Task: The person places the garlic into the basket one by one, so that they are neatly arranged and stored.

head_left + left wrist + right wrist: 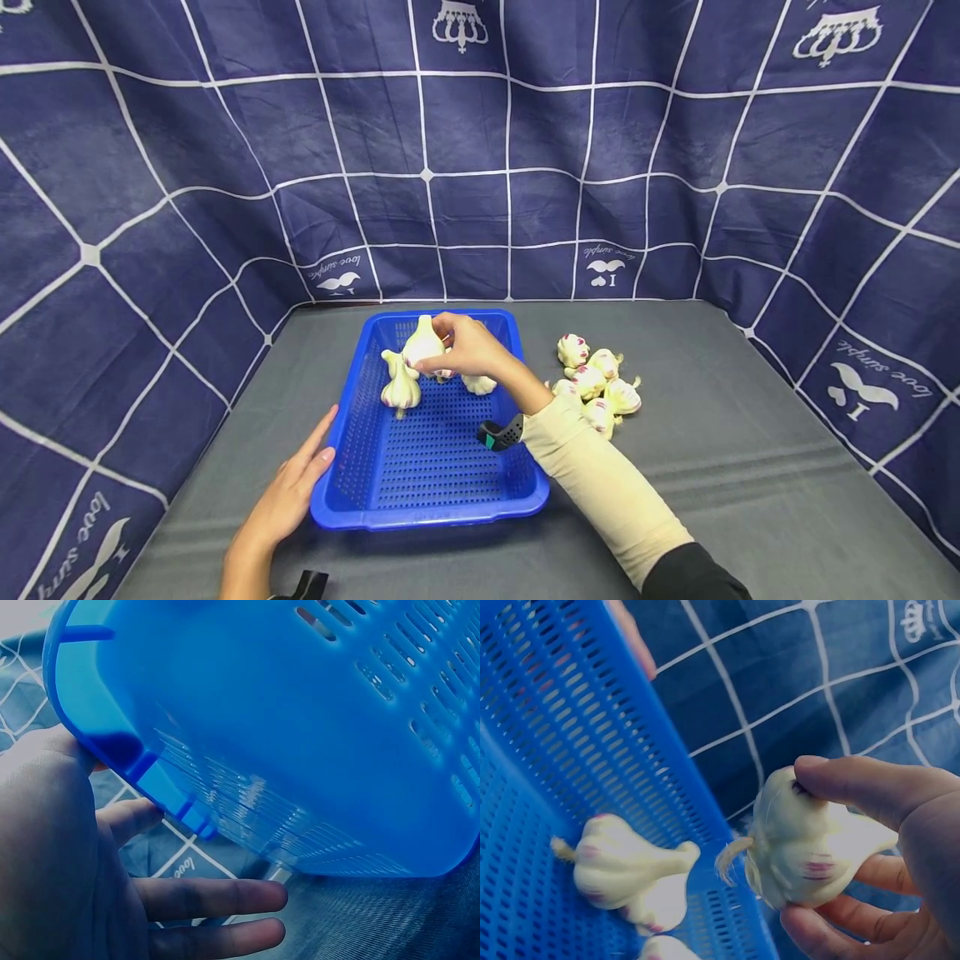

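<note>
My right hand (pixel 474 346) grips a garlic bulb (pixel 422 345) over the far part of a blue plastic basket (pixel 442 454). In the right wrist view, the thumb lies on one side of the held garlic bulb (pixel 802 851) and the fingers on the other, its root tuft facing the basket wall. Below it, several garlic bulbs (pixel 401 392) lie on the basket's slotted floor, partly hidden by the hand. My left hand (pixel 285 493) touches the basket's left rim near the front, two of its fingers (pixel 217 898) extended straight beneath the rim.
To the right of the basket, a cluster of several garlic bulbs (pixel 588 382) lies on the grey table covering (pixel 720 467). A blue curtain (pixel 465 133) with white grid lines hangs behind and along both sides. My right forearm crosses the basket's right rim.
</note>
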Demonstrator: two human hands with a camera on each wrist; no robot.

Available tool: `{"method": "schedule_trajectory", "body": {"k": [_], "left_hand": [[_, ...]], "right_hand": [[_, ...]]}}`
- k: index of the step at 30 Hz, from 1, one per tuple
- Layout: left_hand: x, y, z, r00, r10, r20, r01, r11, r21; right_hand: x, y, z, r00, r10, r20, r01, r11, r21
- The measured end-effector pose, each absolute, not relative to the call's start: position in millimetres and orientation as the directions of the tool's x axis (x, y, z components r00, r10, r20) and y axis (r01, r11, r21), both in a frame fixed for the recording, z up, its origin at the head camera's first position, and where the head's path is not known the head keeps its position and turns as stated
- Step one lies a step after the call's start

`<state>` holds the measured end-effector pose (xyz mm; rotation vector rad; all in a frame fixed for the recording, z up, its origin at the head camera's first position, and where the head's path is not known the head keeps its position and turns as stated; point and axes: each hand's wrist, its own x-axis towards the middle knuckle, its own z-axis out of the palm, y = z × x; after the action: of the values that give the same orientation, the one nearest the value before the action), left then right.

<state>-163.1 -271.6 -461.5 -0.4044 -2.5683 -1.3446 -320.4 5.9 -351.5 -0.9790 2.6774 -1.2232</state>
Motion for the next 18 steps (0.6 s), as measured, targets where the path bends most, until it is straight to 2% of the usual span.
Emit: {"method": "schedule_trajectory", "body": {"k": [8,18], "left_hand": [[-160.6,-271.5,-458.8,-0.952,0.134,0.276,0.302,0.567,0.767],[-160.0,-272.2,-456.6,-0.956,0.13,0.262,0.287,0.59,0.755]], "right_hand": [[-324.9,-6.8,-367.1,-0.838,-0.531,0.128,-0.514,0.685,-0.516],[-324.8,-18.5,-379.1,-0.867,-0.499,0.01,-0.461,0.794,-0.395]]}}
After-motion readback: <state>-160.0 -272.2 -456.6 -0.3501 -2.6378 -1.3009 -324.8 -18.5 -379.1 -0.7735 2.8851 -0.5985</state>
